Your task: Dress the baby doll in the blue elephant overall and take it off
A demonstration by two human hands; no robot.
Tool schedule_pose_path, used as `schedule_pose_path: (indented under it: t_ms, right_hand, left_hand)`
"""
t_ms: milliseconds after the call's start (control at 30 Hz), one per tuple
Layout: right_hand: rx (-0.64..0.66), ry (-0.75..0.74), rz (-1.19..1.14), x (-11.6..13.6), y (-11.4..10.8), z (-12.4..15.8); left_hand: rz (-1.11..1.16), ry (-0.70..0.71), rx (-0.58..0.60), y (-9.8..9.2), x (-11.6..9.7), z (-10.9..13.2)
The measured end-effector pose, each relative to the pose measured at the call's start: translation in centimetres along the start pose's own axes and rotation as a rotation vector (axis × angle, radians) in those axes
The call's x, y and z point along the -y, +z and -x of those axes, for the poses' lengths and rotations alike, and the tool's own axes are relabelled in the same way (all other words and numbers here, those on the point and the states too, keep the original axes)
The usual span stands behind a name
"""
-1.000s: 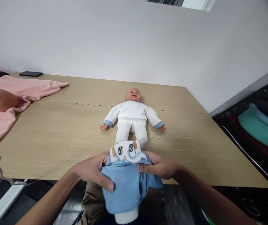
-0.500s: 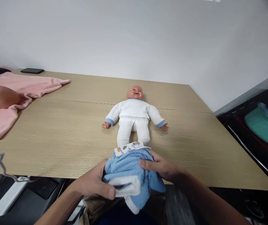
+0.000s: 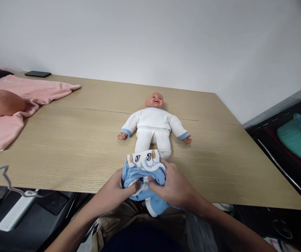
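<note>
A blue and white terry cloth garment (image 3: 145,171) with embroidered eyes is bunched between my hands at the table's front edge. My left hand (image 3: 118,189) grips its left side, thumb pressed on the white trim. On the right side, my right hand (image 3: 172,183) has its fingers wrapped round the cloth and its thumb on the trim. Beyond the garment, a baby doll (image 3: 154,119) in a white top with blue cuffs and white trousers lies face up. The garment hides the doll's feet.
On the wooden table (image 3: 87,136), a pink garment (image 3: 5,133) and another doll's head (image 3: 5,101) lie at left. A black phone (image 3: 38,74) sits near the wall. A wire (image 3: 7,178) juts in at lower left. Green cloth (image 3: 297,140) is on a dark rack at right.
The garment has been gathered up more tightly, its embroidered face now turned toward me. My right thumb has moved down and left, and both thumbs are closer together at the trim.
</note>
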State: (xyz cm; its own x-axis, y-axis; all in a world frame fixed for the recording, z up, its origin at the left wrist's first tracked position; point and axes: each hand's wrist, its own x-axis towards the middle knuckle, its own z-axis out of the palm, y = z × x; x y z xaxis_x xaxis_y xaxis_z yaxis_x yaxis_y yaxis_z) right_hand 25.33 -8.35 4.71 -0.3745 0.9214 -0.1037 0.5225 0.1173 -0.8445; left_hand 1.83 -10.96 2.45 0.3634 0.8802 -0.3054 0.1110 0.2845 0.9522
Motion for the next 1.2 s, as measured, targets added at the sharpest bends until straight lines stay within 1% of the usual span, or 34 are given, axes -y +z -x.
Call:
schedule_pose_path:
  t_ms: [33, 100, 167, 233, 267, 333, 367, 400, 467, 533, 567, 633, 700, 733, 767, 800, 867, 933, 967, 1000, 1067, 1133, 1200]
  right_hand:
    - [0.075, -0.016, -0.026, 0.0, -0.2, -0.1]
    - [0.243, 0.003, -0.201, -0.1, -0.6, -0.4]
    - [0.341, 0.053, -0.395, -0.7, -0.8, -0.7]
    - [0.372, 0.102, -0.524, -1.4, -0.8, -0.9]
    - [0.375, 0.133, -0.58, -1.8, -0.8, -1.0]
    - [0.364, 0.212, -0.692, -2.3, -0.6, -0.9]
    - [0.357, 0.243, -0.732, -2.5, -0.5, -0.8]
    - [0.357, 0.252, -0.753, -2.5, -0.5, -0.7]
    - [0.389, 0.191, -0.737, -2.1, -0.6, -0.6]
    - [0.419, 0.095, -0.646, -1.4, -0.6, -0.4]
    - [0.393, 0.077, -0.579, -0.9, -0.5, -0.3]
    - [0.239, 0.09, -0.414, 0.0, -0.3, 0.0]
    - [0.057, 0.077, -0.228, 0.7, 0.2, 0.4]
    - [-0.014, 0.05, -0.126, 0.8, 0.5, 0.5]
    - [-0.057, 0.015, -0.017, 0.9, 0.8, 0.7]
    - [-0.074, -0.017, 0.095, 0.9, 1.0, 0.8]
    - [-0.069, -0.065, 0.302, 0.6, 1.4, 0.8]
    - [-0.027, -0.092, 0.451, 0.3, 1.5, 0.8]
    - [0.002, -0.088, 0.504, 0.3, 1.5, 0.7]
    - [0.033, -0.065, 0.549, 0.3, 1.4, 0.6]
    - [0.114, 0.002, 0.618, 0.5, 1.2, 0.4]
    - [0.202, 0.054, 0.656, 0.8, 0.9, 0.2]
    - [0.246, 0.076, 0.662, 1.1, 0.7, 0.1]
  left_hand:
    - [0.011, 0.0, 0.001, 0.0, 0.1, 0.0]
    - [0.051, 0.004, 0.004, 0.0, 0.3, 0.0]
    - [0.119, 0.011, -0.008, 0.0, 0.6, 0.0]
    - [0.214, 0.018, 0.008, 0.1, 0.8, -0.1]
    - [0.263, 0.022, 0.036, 0.1, 0.9, 0.0]
    - [0.332, 0.028, 0.096, 0.0, 1.0, 0.1]
    - [0.338, 0.026, 0.108, 0.0, 0.9, 0.1]
    - [0.323, 0.02, 0.102, 0.0, 0.8, 0.2]
    - [0.238, 0.008, 0.035, -0.1, 0.6, 0.2]
    - [0.105, 0.004, -0.061, 0.1, 0.2, 0.2]
    - [0.038, 0.002, -0.104, 0.2, 0.1, 0.1]
    - [-0.077, -0.014, -0.166, 0.7, -0.1, 0.1]
    - [-0.155, -0.038, -0.189, 1.2, -0.1, 0.1]
    - [-0.186, -0.044, -0.19, 1.5, 0.0, 0.2]
    - [-0.217, -0.047, -0.188, 1.7, 0.1, 0.3]
    - [-0.251, -0.041, -0.188, 1.9, 0.2, 0.4]
    - [-0.33, 0.013, -0.191, 2.2, 0.4, 0.5]
    - [-0.404, 0.079, -0.2, 2.4, 0.7, 0.5]
    - [-0.439, 0.09, -0.2, 2.4, 0.9, 0.4]
    - [-0.476, 0.08, -0.195, 2.3, 1.1, 0.3]
    - [-0.547, 0.017, -0.165, 2.1, 1.5, 0.2]
    - [-0.597, -0.031, -0.122, 2.0, 1.9, 0.1]
    - [-0.61, -0.047, -0.091, 1.9, 2.2, -0.1]
